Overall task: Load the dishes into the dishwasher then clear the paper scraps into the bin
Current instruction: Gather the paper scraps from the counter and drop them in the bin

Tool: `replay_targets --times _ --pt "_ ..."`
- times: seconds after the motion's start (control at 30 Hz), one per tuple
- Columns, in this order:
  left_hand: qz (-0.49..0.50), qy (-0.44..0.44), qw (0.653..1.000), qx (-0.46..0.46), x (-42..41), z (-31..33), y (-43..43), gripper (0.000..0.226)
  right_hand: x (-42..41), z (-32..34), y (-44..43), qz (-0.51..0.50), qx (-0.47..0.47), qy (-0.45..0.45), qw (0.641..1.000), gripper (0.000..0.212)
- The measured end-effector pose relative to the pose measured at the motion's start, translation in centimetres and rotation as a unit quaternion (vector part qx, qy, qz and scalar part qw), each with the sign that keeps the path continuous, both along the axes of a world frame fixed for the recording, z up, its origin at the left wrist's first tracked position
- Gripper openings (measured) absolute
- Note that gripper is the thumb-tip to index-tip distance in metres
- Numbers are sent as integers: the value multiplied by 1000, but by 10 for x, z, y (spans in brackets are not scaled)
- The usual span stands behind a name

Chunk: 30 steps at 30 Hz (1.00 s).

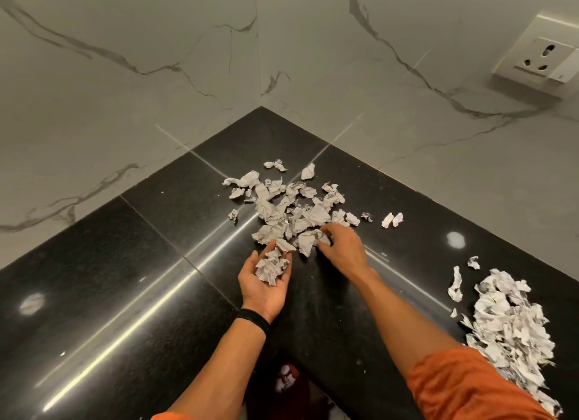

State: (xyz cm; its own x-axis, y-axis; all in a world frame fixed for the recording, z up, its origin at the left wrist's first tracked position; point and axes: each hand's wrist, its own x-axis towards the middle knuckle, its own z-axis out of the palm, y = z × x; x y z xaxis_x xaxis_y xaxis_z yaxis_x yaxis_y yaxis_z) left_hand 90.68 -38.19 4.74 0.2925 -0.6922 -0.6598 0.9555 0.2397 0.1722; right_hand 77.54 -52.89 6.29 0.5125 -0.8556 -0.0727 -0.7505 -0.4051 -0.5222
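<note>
Right grip (341, 247) pinches crumpled paper scraps (291, 209); left grip (266, 289) palm-up

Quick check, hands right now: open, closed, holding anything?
Left hand: open, palm up, carrying paper scraps.
Right hand: closed, fingers curled round a scrap.

Single view, head-worn, wide-angle. Looks forward and steeply down into the counter (125, 278) corner; the two marble walls (156, 75) meet at upper centre. Close, arm's reach: left hand (264, 281), right hand (344, 250) and paper scraps (297, 213) sit just below centre.
</note>
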Motion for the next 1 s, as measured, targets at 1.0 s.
replay_targets --times 1.0 --pt "54 21 997 -41 33 8 29 51 73 13 46 83 -36 -78 993 30"
